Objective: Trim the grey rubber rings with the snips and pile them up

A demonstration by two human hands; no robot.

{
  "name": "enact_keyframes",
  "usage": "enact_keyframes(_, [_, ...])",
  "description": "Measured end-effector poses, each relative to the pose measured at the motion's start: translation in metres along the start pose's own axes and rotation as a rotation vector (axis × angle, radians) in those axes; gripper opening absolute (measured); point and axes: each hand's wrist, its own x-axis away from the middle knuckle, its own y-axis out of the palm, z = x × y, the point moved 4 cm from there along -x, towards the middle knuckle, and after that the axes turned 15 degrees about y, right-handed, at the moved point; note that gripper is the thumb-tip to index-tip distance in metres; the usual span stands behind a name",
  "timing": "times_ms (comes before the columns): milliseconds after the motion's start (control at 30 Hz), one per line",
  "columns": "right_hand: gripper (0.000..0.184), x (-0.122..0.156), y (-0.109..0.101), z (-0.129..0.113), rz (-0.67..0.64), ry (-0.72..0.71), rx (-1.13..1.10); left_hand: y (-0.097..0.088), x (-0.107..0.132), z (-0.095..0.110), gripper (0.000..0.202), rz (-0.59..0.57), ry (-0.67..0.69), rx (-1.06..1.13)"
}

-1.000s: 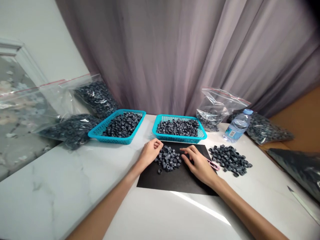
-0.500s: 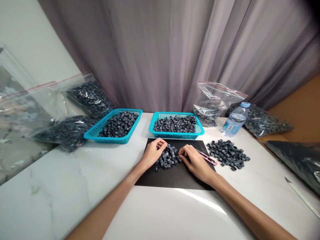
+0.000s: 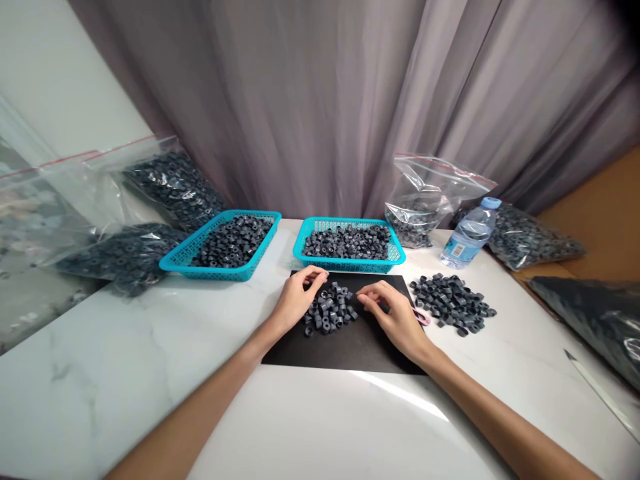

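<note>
A heap of small dark grey plastic rings (image 3: 330,308) lies on a black mat (image 3: 345,353). At the heap's upper left edge is my left hand (image 3: 299,293), its thumb and fingertips pinched together; a dark speck shows at the tips, too small to name. My right hand (image 3: 395,317) hovers just right of the heap, thumb and forefinger closed together, and whatever they may hold is hidden. Partly behind that hand lies a pink-handled tool (image 3: 423,316). A second pile of rings (image 3: 453,303) sits on the white table beyond it.
Two turquoise baskets of rings, one at the left (image 3: 253,270) and one in the middle (image 3: 345,268), stand behind the mat. Bags of rings (image 3: 173,187) lean at the left. A zip bag (image 3: 413,217), a water bottle (image 3: 469,237) and a pointed strip (image 3: 600,393) are at the right.
My right hand has drawn slightly away from the heap and covers more of the pink tool. My left fingertips have closed into a tighter pinch. The whole view has shifted slightly.
</note>
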Motion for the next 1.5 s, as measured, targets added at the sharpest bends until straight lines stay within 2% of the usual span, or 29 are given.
enact_keyframes(133, [0.026,-0.001,0.000,0.001,0.016,0.053,-0.155,-0.002,0.001,0.020,0.025,0.040,0.067,-0.004])
enact_keyframes(267, [0.026,0.000,-0.006,-0.006,0.081,0.085,-0.291,0.008,0.007,0.040,0.026,0.022,0.113,0.169])
enact_keyframes(333, [0.026,0.002,-0.010,-0.013,0.101,0.092,-0.384,0.014,0.011,0.049,0.025,-0.007,0.137,0.185])
enact_keyframes(400, [0.026,0.005,-0.013,-0.021,0.089,0.091,-0.460,0.019,0.014,0.058,0.023,-0.041,0.176,0.141])
enact_keyframes(500, [0.025,0.009,-0.016,-0.031,0.038,0.071,-0.504,0.020,0.017,0.067,0.019,-0.020,0.225,0.113])
enact_keyframes(667, [0.022,0.012,-0.020,-0.036,-0.005,0.057,-0.417,0.019,0.020,0.069,0.023,0.036,0.172,0.206])
enact_keyframes(800, [0.021,0.010,-0.023,-0.034,0.029,0.070,-0.315,0.018,0.021,0.066,0.026,0.088,0.106,0.308])
enact_keyframes(933, [0.023,0.008,-0.025,-0.032,0.046,0.080,-0.316,0.018,0.023,0.067,0.024,0.115,0.067,0.367])
enact_keyframes(1067, [0.024,0.008,-0.026,-0.033,0.025,0.094,-0.323,0.019,0.025,0.071,0.026,0.127,0.070,0.378])
enact_keyframes(1233, [0.026,0.011,-0.024,-0.041,-0.065,0.136,-0.337,0.020,0.025,0.075,0.023,0.127,0.071,0.369])
enact_keyframes(1500, [0.026,0.013,-0.024,-0.042,-0.064,0.155,-0.343,0.019,0.023,0.084,0.018,0.127,0.092,0.390])
